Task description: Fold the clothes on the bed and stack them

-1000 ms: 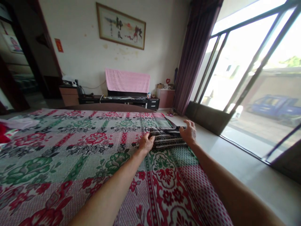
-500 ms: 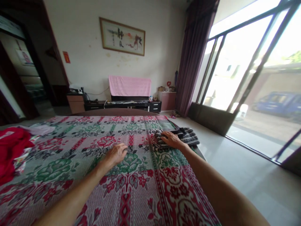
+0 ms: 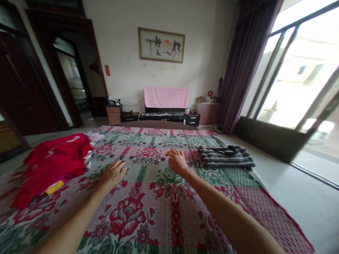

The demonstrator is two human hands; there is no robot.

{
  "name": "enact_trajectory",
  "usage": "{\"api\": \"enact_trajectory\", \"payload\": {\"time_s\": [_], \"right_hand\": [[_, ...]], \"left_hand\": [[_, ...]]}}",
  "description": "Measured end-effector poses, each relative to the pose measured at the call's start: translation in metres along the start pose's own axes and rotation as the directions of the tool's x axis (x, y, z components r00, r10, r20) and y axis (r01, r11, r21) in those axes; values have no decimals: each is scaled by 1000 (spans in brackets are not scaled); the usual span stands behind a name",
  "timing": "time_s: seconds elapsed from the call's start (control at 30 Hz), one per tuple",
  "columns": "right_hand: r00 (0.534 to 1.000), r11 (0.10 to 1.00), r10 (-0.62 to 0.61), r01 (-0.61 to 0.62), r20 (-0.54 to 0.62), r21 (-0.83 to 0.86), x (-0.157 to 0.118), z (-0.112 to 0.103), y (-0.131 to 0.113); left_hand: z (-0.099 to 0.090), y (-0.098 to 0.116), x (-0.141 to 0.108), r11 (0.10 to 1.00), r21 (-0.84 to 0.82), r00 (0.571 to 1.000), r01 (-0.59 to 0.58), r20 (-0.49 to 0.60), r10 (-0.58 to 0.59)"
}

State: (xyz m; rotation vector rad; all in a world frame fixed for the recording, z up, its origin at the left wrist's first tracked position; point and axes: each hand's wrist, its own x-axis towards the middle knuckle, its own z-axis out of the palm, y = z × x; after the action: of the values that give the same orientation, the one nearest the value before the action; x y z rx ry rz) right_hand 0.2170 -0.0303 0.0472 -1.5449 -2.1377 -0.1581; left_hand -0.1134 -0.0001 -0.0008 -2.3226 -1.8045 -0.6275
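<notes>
Left hand (image 3: pixel 112 173) empty, right hand (image 3: pixel 178 161) empty near the striped knit (image 3: pixel 225 157)
Red clothes (image 3: pixel 62 155) mostly hide some yellow thing (image 3: pixel 54 187), tbh

Left hand (image 3: pixel 113 173) and right hand (image 3: pixel 178 161): apart, palms down, empty, fingers bent; both forearms reach forward.

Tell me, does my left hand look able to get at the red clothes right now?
Probably yes: the left hand looks empty, and only patterned cloth shows between it and the red clothes.
</notes>
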Motion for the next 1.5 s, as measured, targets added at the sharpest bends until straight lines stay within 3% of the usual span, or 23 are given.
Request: {"api": "enact_trajectory", "payload": {"time_s": [0.1, 0.2, 0.33, 0.53, 0.67, 0.77, 0.9, 1.0, 1.13, 1.33, 1.5], "right_hand": [[999, 996, -9, 5, 48, 87, 16, 27, -40], [996, 988, 26, -38, 83, 151, 25, 50, -60], [1000, 974, -10, 11, -6, 224, 28, 68, -58], [994, 947, -51, 78, -94, 311, 26, 73, -47], [992, 941, -48, 84, -114, 328, 27, 72, -46], [990, 935, -48, 93, -135, 343, 28, 71, -47], [988, 935, -49, 97, -148, 340, 27, 70, -47], [988, 939, -49, 95, -144, 330, 28, 69, -47], [989, 940, -53, 96, -138, 327, 28, 68, -48], [990, 942, -46, 88, -134, 325, 27, 68, -48], [990, 926, 24, 31, -141, 376, 28, 69, -47]], "left_hand": [[-9, 10, -7, 999, -34, 1000, 13, -28, -14], [-16, 16, -8, 999, -42, 1000, 12, -16, -13], [-17, 16, -7, 999, -48, 999, 14, -46, -16], [-11, 11, -8, 990, -141, 993, 6, -113, -22], [-23, -1, -6, 983, -166, 972, 85, -205, -119], [-45, -21, -6, 970, -97, 914, 222, -327, -242], [-77, -56, -15, 858, -2, 749, 514, -485, -450], [-91, -78, -26, 731, 26, 666, 682, -436, -606], [-98, -89, -34, 664, -28, 605, 747, -385, -697], [-96, -78, -25, 722, 27, 650, 691, -462, -604], [-89, -53, -16, 796, 175, 765, 579, -454, -457]]}}
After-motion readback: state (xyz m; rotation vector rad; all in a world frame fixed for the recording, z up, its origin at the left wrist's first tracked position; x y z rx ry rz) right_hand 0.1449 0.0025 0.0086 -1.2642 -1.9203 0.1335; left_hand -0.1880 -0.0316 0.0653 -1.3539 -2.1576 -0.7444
